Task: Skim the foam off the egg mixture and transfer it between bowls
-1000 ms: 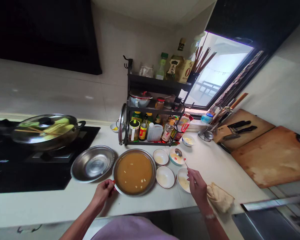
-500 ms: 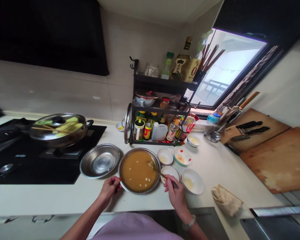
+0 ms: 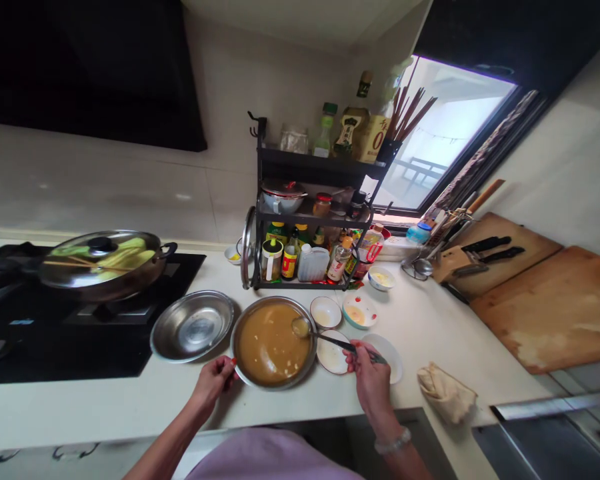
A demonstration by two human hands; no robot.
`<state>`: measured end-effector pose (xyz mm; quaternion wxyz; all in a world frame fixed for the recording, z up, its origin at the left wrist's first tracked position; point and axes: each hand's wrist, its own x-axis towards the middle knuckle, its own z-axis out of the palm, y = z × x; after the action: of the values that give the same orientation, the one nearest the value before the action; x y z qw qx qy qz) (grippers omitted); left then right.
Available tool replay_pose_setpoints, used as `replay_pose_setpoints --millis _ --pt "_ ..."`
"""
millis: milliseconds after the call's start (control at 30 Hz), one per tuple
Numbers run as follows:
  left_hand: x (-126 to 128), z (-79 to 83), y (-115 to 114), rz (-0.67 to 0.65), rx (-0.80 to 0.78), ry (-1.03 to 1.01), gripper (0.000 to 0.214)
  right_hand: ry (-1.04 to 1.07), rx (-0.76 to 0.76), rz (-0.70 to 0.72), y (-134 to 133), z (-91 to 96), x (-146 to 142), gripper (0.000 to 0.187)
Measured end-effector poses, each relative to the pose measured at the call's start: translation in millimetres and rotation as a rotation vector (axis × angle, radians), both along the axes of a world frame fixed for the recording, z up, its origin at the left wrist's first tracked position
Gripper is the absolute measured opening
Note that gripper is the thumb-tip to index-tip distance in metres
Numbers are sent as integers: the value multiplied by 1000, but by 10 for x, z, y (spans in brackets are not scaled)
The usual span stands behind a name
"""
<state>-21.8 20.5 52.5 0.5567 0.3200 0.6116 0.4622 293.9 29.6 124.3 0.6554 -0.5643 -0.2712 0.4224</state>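
A round metal bowl [image 3: 236, 357] filled with brown liquid [image 3: 270, 340] sits on the counter before me, with pale bits floating in it. My left hand [image 3: 215, 383] pinches the bowl's near-left rim. In my right hand [image 3: 371, 377] is a long-handled metal spoon [image 3: 337, 342], its head at the right side of the liquid and holding some of it. Below that handle stands a small white bowl [image 3: 333, 353]. A larger white bowl [image 3: 391, 353] is partly hidden behind my right hand.
An empty metal basin [image 3: 193, 327] stands to the left, near a lidded pan [image 3: 115, 283] on the black stove [image 3: 80, 353]. Behind is a black rack [image 3: 300, 285] of bottles and jars. Several small bowls, a folded cloth [image 3: 446, 393] and cutting boards [image 3: 550, 307] are at right.
The spoon has been raised, with its head now showing at the liquid's right side. My right hand has shifted slightly right. My left hand stays on the rim; the whole view has shifted a little.
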Motion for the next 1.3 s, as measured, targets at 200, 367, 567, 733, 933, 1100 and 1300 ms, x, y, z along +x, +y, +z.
replay_pose_setpoints --millis 200,367,567,733,933,1100,1300 --pt "-13 -28 5 4 -4 -4 45 -8 65 -92 100 180 353 29" --pt "-33 -63 -1 -18 0 14 46 -113 138 -261 268 147 788 30" --pt "-21 -37 6 4 -15 19 47 -400 99 -318 337 -48 1041 39" --pt "-8 -21 10 -5 -9 32 47 -728 202 -91 217 -116 1019 33" --pt "6 36 -3 -14 5 19 44 -833 362 102 34 8 652 24" --pt "12 45 -11 10 4 1 43 -667 341 235 -85 -24 158 22" --pt "15 38 -14 4 12 9 43 -534 206 366 -132 -213 -135 32"
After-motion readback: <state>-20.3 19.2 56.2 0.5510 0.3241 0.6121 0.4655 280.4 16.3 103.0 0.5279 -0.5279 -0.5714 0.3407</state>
